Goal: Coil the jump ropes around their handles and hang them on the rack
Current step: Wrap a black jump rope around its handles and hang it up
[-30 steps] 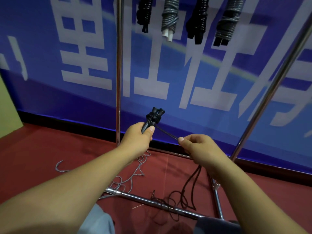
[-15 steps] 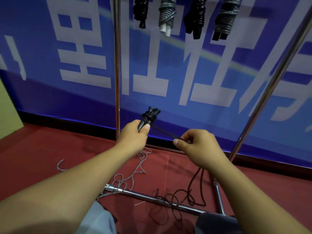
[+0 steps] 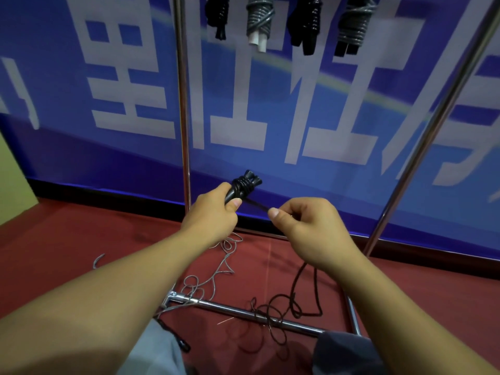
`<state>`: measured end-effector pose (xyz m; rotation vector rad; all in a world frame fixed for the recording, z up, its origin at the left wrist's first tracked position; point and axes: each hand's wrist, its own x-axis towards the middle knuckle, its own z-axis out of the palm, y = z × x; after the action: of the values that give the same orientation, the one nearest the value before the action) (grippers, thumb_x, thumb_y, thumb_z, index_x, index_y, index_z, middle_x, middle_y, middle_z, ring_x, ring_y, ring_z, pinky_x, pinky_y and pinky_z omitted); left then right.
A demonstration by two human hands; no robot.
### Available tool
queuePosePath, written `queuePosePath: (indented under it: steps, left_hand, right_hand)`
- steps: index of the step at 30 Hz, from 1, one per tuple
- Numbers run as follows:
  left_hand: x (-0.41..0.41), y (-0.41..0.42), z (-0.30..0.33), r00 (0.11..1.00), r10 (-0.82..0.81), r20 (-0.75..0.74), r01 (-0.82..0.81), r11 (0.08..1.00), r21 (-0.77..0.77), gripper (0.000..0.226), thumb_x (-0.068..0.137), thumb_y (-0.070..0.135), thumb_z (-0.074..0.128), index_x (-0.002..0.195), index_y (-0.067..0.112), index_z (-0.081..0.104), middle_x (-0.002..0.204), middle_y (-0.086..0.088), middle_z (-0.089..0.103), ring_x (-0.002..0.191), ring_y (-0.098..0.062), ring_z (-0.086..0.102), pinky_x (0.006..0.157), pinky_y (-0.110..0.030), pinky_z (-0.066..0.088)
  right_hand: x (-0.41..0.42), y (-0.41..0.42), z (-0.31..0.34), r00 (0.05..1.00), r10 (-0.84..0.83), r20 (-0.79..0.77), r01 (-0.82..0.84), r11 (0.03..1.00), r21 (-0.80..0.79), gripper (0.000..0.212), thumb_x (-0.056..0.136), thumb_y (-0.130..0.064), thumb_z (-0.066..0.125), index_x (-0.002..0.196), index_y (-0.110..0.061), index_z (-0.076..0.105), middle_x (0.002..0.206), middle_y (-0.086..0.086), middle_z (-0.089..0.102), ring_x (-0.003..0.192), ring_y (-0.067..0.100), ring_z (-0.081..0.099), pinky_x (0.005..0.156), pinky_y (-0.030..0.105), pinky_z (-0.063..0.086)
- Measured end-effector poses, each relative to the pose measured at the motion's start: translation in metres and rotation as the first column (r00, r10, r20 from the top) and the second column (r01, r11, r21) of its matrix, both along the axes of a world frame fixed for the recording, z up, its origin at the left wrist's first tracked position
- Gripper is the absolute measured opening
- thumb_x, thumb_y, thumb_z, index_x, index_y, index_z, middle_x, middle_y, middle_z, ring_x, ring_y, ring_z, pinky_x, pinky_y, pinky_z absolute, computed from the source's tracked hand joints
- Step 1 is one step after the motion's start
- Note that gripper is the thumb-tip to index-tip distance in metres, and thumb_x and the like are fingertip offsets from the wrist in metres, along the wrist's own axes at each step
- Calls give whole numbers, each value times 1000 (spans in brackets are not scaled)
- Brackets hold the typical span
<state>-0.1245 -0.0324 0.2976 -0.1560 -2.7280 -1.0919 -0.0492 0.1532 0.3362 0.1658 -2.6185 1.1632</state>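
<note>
The blue banner (image 3: 324,163) behind the rack carries large white Chinese characters, cropped by the frame edges and crossed by the rack poles; none reads with certainty. No other text, label or number is legible.

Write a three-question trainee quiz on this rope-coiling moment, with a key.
1. True or false: the left hand grips the black handles.
2. How many coiled bundles hang at the top?
A) two B) four C) six
3. Fill in: the right hand pinches the black ____, whose slack lies over the rack's floor bar.

Key: 1 true; 2 B; 3 rope.
</note>
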Motion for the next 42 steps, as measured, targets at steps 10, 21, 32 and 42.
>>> queuePosePath:
  steps: [10, 21, 32, 42]
  left_hand:
    - [-5, 1, -13, 985, -58, 164, 74, 993, -93, 14, 99, 36, 55, 98, 22, 56, 84, -4, 62, 78, -26, 62, 67, -35, 47]
    - [10, -4, -17, 870, -198, 451, 301, 939, -167, 26, 99, 37, 55, 89, 14, 64, 67, -4, 65, 60, -20, 57, 62, -28, 44]
    - [37, 11, -1, 774, -476, 418, 614, 725, -313, 18, 99, 36, 55, 99, 19, 61, 90, -1, 63, 81, -18, 59, 70, -30, 45]
    - [44, 13, 7, 761, -592, 264, 647, 668, -368, 8, 97, 41, 58, 98, 36, 52, 88, 5, 67, 81, -18, 63, 77, -43, 53]
  right_hand:
    - [5, 1, -9, 999, 41, -11, -41, 999, 30, 32, 94, -40, 65, 65, -26, 60, 48, -16, 51, 49, 3, 46, 48, 17, 34]
    - [-2, 5, -12, 997, -9, -78, 23, 984, 175, 15, 90, -42, 69, 84, -28, 66, 63, -15, 58, 66, 5, 55, 66, 30, 45]
    - [-11, 10, -17, 966, -90, -242, 166, 934, 316, 24, 93, -47, 64, 93, -23, 66, 65, -12, 53, 71, 19, 53, 60, 32, 34]
    - [-34, 33, -30, 995, -98, 18, 96, 992, 79, 21, 86, -41, 75, 83, -22, 69, 73, -12, 66, 74, 7, 63, 62, 22, 44]
